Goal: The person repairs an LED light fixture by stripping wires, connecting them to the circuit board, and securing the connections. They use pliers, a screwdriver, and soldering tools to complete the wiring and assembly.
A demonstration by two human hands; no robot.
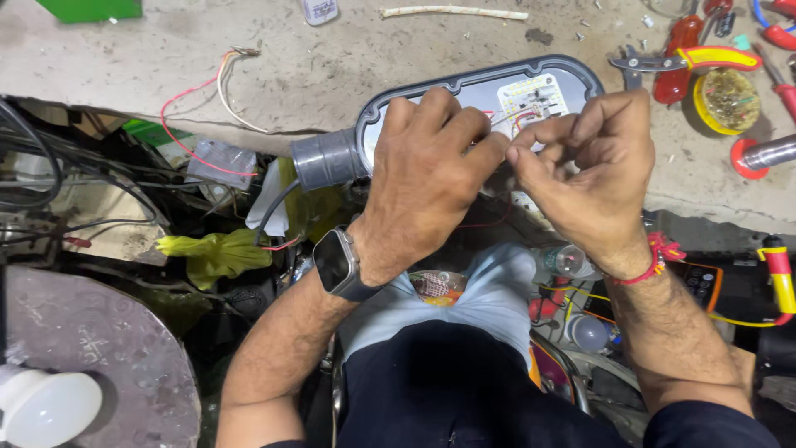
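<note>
Left hand (431, 170) lies knuckles-up over the grey lamp housing (477, 87), fingers curled and pinched together at the tips. Right hand (584, 170) meets it fingertip to fingertip, thumb and forefinger closed in a fine pinch. What sits between the two pinches is too small to make out; thin red and white wires (507, 116) run from that point up to the circuit board (535, 95).

The housing is an elongated, round-ended shell of smooth grey plastic with a raised rim, lying on the bench directly beneath and beyond both hands. Its pale inner plate carries the small white board. A ribbed grey collar (326, 159) closes its end, just beside the left hand on the outer side.

The left wrist carries a dark square-faced watch (338, 264); the right wrist a red thread band (655, 259).

The concrete bench top (332, 66) is rough, cracked and dusty. Beyond the right hand lie red and yellow handled pliers (688, 60) and a round yellow tin (727, 99). Well out from the left hand, loose red and white wire (199, 91) trails over the bench edge. Below the left forearm sits a matt white bulb (46, 406).
</note>
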